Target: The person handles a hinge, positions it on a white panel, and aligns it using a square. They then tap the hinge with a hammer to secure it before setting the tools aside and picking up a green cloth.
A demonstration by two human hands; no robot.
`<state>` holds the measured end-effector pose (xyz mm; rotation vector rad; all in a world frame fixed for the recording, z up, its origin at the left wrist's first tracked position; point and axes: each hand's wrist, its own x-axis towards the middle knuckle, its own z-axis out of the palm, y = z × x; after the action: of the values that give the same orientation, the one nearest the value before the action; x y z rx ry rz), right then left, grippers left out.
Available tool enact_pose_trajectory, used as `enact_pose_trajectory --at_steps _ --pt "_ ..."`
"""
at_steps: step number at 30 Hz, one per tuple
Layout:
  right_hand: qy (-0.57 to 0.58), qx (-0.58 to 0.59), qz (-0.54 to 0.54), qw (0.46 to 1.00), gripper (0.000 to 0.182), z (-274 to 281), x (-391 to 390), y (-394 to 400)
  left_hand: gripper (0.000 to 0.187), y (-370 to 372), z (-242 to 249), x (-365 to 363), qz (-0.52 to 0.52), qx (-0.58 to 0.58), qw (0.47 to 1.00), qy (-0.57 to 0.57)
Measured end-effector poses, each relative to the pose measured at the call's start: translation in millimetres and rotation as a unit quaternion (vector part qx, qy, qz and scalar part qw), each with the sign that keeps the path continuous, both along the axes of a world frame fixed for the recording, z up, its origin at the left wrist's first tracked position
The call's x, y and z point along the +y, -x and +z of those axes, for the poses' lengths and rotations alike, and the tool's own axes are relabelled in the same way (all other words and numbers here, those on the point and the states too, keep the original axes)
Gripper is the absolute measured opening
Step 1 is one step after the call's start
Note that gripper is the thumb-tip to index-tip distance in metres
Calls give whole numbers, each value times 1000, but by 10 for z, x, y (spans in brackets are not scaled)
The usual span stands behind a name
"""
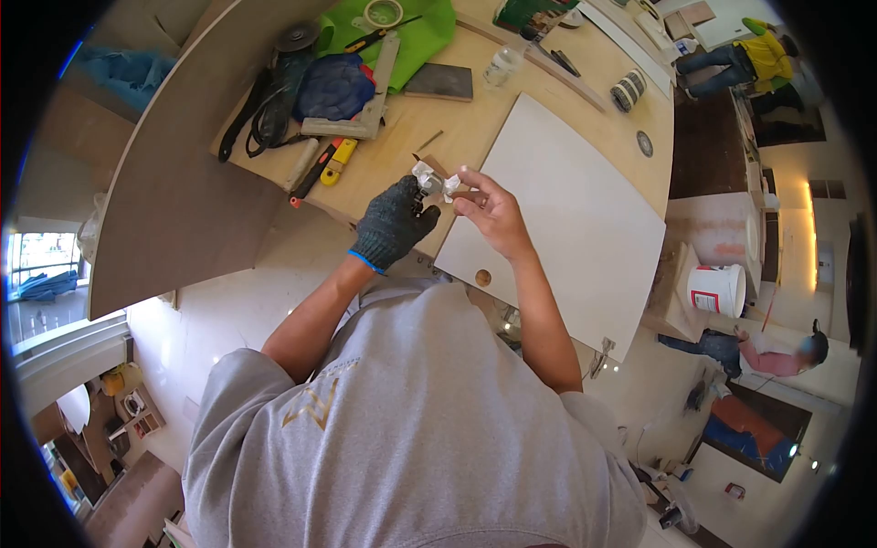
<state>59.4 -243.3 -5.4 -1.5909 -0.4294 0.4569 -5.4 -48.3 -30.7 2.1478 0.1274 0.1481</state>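
Note:
My left hand [393,226], in a dark grey knitted glove with a blue cuff, is closed around a small shiny metal piece [431,185] whose exact kind I cannot make out. Crumpled white wrapping [422,172] clings to its upper end. From the other side, my bare right hand [493,217] pinches another crumpled white bit between thumb and fingers. Both hands are above the near edge of the wooden worktable [498,114]. Just right of them lies a large white panel [571,215]. Beyond the left hand are a yellow cutter knife [339,162] and a red-and-black one [315,172].
An angle grinder [294,59], a blue bundle [334,87], a square frame piece [384,87] and green cloth [425,36] crowd the table's left. A clear bottle [502,66] stands farther back. A white bucket [716,290] and other people [763,59] are at right.

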Motion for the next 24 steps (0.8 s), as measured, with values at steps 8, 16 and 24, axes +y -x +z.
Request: enact_pose_trajectory --at_steps 8,16,24 --pt "-30 35 -115 992 15 -295 96 96 45 -56 -11 -132 -6 49 998 48" --pt "-38 -21 -148 988 18 -474 120 234 45 -55 -133 -230 -1 12 999 39" --pt "-204 188 -157 948 19 -561 72 238 43 -166 -178 -224 -41 12 998 -38"
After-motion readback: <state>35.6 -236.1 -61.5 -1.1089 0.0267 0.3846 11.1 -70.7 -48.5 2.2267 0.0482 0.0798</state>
